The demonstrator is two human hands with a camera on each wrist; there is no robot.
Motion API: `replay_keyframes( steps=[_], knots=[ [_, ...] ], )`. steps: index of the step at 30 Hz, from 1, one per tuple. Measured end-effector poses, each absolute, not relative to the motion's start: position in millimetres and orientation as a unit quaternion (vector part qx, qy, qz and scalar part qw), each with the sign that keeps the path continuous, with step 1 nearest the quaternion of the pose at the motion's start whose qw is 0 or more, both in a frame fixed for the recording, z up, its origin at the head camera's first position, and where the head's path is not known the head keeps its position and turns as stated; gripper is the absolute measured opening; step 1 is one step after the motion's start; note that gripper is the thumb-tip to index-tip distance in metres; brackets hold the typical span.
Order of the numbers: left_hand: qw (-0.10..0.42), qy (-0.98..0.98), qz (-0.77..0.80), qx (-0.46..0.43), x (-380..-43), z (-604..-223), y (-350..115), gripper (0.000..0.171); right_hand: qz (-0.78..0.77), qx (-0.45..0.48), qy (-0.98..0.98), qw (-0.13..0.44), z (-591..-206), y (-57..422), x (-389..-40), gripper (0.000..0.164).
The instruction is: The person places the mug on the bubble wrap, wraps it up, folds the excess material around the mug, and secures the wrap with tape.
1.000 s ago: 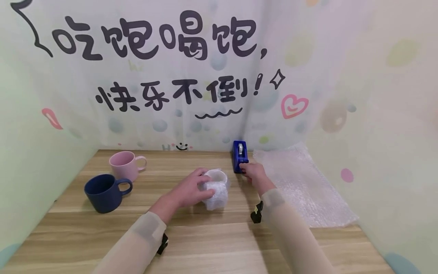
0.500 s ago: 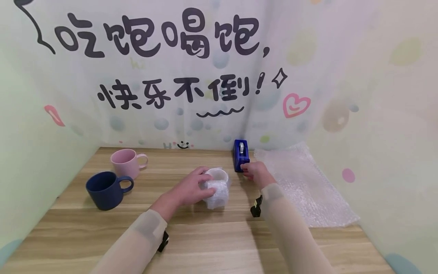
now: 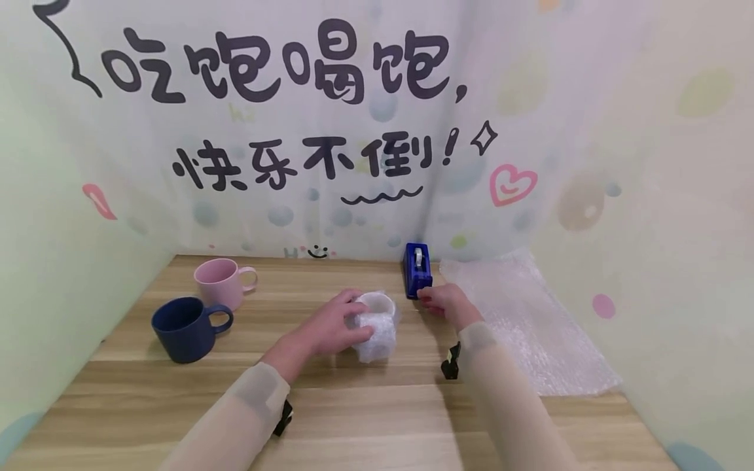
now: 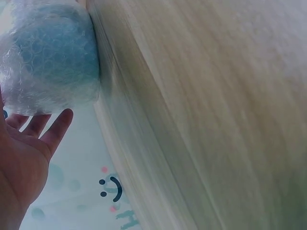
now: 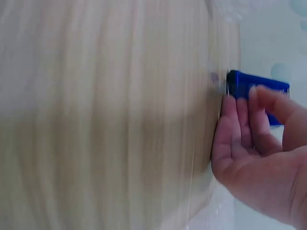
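Note:
In the head view, my left hand (image 3: 337,325) grips a mug (image 3: 376,320) wrapped in bubble wrap, standing on the table with its pale rim showing at the top. The left wrist view shows light blue through the wrapped mug's bubbles (image 4: 53,57), with the fingers curving along its side. My right hand (image 3: 450,304) is at the front end of a blue tape dispenser (image 3: 417,271). In the right wrist view, thumb and forefinger pinch together by the dispenser (image 5: 276,118), at the tape's end; the clear tape itself hardly shows.
A pink mug (image 3: 218,284) and a dark blue mug (image 3: 185,330) stand on the left of the wooden table (image 3: 353,418). A flat sheet of bubble wrap (image 3: 524,327) lies on the right. A printed curtain (image 3: 330,216) hangs behind the table.
My right hand has drawn back slightly toward me from the dispenser's front. The left hand keeps its grip on the wrapped mug. The head view has shifted a little.

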State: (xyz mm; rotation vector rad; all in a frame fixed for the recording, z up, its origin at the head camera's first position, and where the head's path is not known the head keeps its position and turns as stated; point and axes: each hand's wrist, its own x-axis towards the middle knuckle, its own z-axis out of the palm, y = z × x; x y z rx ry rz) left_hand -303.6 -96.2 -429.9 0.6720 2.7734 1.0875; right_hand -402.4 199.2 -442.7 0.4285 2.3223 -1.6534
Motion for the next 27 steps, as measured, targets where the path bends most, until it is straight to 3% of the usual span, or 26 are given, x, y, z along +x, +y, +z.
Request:
replay_keyframes(
  steps=[6, 16, 27],
  knots=[
    [0.041, 0.908, 0.36, 0.211, -301.4, -425.7, -94.9, 0.046, -0.598, 0.082, 0.784, 0.146, -445.6, 204.8, -393.8, 0.027],
    [0.046, 0.908, 0.359, 0.212, -302.6, -433.0, -93.8, 0.047, -0.594, 0.093, 0.795, 0.083, -456.6, 202.6, -386.9, 0.041],
    [0.036, 0.905, 0.362, 0.222, -305.2, -435.2, -93.2, 0.044, -0.592, 0.135, 0.787, 0.113, -452.6, 198.6, -399.2, 0.027]
  ],
)
